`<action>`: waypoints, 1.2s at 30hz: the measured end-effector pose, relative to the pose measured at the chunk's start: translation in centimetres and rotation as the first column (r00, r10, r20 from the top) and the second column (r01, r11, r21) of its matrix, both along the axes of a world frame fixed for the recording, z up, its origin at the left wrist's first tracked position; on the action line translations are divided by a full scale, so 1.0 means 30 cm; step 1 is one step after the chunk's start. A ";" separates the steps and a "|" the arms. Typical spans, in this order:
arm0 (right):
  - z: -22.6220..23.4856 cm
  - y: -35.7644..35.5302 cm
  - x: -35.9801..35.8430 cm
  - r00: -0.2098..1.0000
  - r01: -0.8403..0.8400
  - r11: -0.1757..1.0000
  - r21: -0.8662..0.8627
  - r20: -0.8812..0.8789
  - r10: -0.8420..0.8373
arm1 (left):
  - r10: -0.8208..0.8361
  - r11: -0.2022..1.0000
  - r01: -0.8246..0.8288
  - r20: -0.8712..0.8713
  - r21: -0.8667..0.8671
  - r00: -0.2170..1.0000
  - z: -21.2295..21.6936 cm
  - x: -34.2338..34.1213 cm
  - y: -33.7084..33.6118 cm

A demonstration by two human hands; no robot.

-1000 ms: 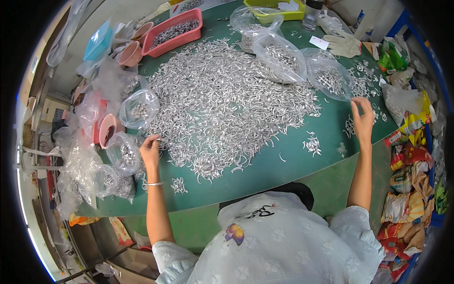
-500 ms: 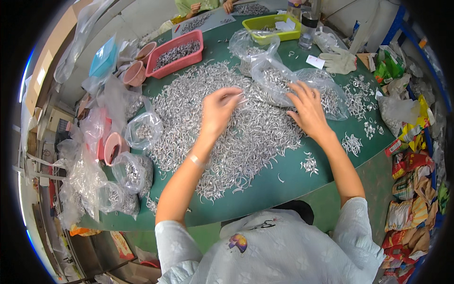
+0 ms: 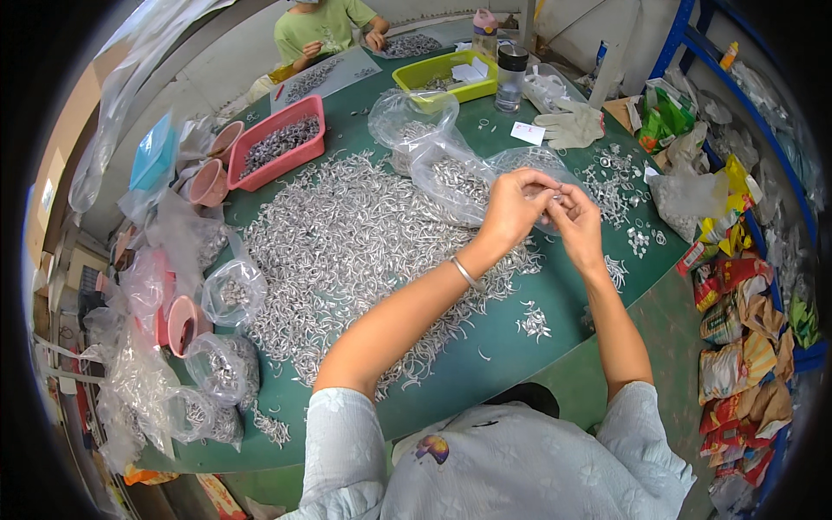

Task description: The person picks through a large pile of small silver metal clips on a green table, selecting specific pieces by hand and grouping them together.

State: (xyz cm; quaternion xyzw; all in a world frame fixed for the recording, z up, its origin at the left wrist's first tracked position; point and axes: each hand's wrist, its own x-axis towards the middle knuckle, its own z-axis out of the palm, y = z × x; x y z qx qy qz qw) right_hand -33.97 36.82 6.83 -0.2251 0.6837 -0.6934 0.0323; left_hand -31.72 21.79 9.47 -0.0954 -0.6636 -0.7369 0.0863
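Note:
My left hand (image 3: 517,206) and my right hand (image 3: 575,224) meet over the right part of the table. Their fingertips are pinched together around something tiny and greyish that I cannot make out. Just beyond them lie clear plastic bags (image 3: 451,178) of small silvery metal pieces, partly hidden behind my left hand. A broad heap of curved silvery metal pieces (image 3: 347,251) spreads over the green table to the left, under my left forearm. Loose metal rings and bits (image 3: 611,195) are scattered right of my hands, and a small cluster of pieces (image 3: 535,322) lies nearer to me.
Pink basket (image 3: 277,143) and yellow-green basket (image 3: 446,76) stand at the back, with a bottle (image 3: 511,80) and white glove (image 3: 569,126). Filled bags (image 3: 221,368) line the left edge. A co-worker (image 3: 325,35) sits across. Packed shelves (image 3: 737,329) stand right.
My left hand has moved right from over the heap to meet my right hand. My right hand has left the bag and its fingers have closed. The whole view has shifted.

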 end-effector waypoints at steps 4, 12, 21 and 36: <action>-0.078 0.054 -0.059 0.862 0.327 0.893 0.310 -0.484 -0.147 | 0.205 0.821 -0.397 -0.437 -0.410 0.876 0.006 0.081 -0.048; -0.093 0.081 -0.148 0.611 0.564 0.667 0.487 -0.789 0.060 | 0.299 0.718 -0.313 -0.131 -0.622 0.945 -0.073 0.492 -0.277; -0.139 0.139 -0.119 0.397 0.689 0.500 0.524 -0.851 0.345 | 0.427 0.686 -0.290 0.046 -0.667 0.903 -0.147 0.852 -0.365; 0.097 0.074 -0.268 0.371 0.732 0.578 0.362 -0.922 0.107 | 0.461 0.709 -0.306 0.089 -0.636 0.883 -0.136 0.926 -0.416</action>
